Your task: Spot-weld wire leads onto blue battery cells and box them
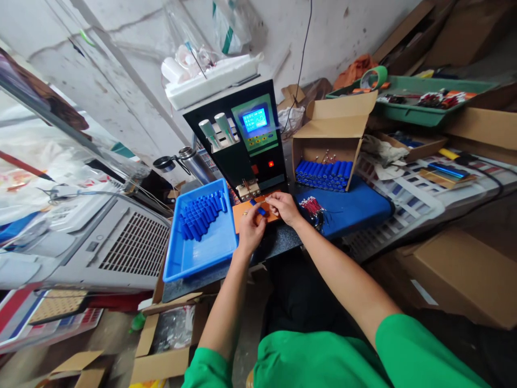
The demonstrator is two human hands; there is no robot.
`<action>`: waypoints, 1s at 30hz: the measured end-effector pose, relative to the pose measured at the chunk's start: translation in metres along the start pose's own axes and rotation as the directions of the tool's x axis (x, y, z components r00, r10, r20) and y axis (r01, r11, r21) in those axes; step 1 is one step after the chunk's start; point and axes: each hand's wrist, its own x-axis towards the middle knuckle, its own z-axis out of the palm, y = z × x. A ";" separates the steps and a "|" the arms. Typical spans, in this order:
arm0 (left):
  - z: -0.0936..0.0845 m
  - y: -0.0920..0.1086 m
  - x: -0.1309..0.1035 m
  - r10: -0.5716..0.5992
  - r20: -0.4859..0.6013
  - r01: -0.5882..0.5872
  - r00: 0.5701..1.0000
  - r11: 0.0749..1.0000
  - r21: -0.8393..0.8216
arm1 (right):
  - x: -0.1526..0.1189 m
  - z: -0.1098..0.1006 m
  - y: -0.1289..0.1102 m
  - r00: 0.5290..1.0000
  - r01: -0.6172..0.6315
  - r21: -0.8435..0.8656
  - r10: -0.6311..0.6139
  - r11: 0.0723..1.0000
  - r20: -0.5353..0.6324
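Observation:
My left hand [251,229] grips a small blue cylindrical battery cell [262,211] between thumb and fingers, over an orange board [241,215]. Close beside it, my right hand [283,208] is closed in a pinch; a thin piece, too small to make out, shows at its fingertips near the cell. Just beyond both hands stands a black spot welder [262,156] with a lit blue screen [254,119] and metal electrode tips low on its front. Left of my left hand, a blue tray [183,264] holds many blue battery cells [200,215].
An open cardboard box [335,126] of blue cells stands right of the welder. Red and black wire leads [312,207] lie by my right forearm on a blue surface [347,210]. A steel flask [196,164] stands behind the tray. Farther right is a green tray [428,114].

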 end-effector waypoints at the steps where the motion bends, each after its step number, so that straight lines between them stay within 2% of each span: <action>1: 0.000 0.000 -0.001 -0.011 -0.001 0.011 1.000 1.000 -0.006 | 0.000 0.000 0.000 1.000 0.000 -0.001 0.000 1.000 -0.005; 6: 0.001 0.004 0.001 -0.073 -0.063 0.065 0.995 0.992 -0.110 | 0.001 0.001 0.000 0.999 -0.001 0.034 0.002 0.999 -0.032; 10: 0.000 0.006 0.011 -0.139 -0.059 0.129 0.988 0.980 -0.149 | 0.003 0.002 0.001 0.999 -0.016 0.026 0.017 1.000 -0.038; 16: 0.002 0.002 0.021 -0.157 -0.037 0.150 0.987 0.975 -0.162 | 0.006 0.002 0.002 0.999 0.000 -0.014 -0.001 1.000 -0.047; 21: 0.006 -0.005 0.021 -0.153 -0.062 0.147 0.986 0.984 -0.096 | 0.007 0.003 0.002 0.998 -0.003 -0.013 0.002 1.000 -0.064; 30: 0.010 -0.005 0.022 -0.149 -0.059 0.144 0.987 0.985 -0.093 | 0.012 0.008 -0.002 0.996 -0.009 -0.040 0.005 0.999 -0.089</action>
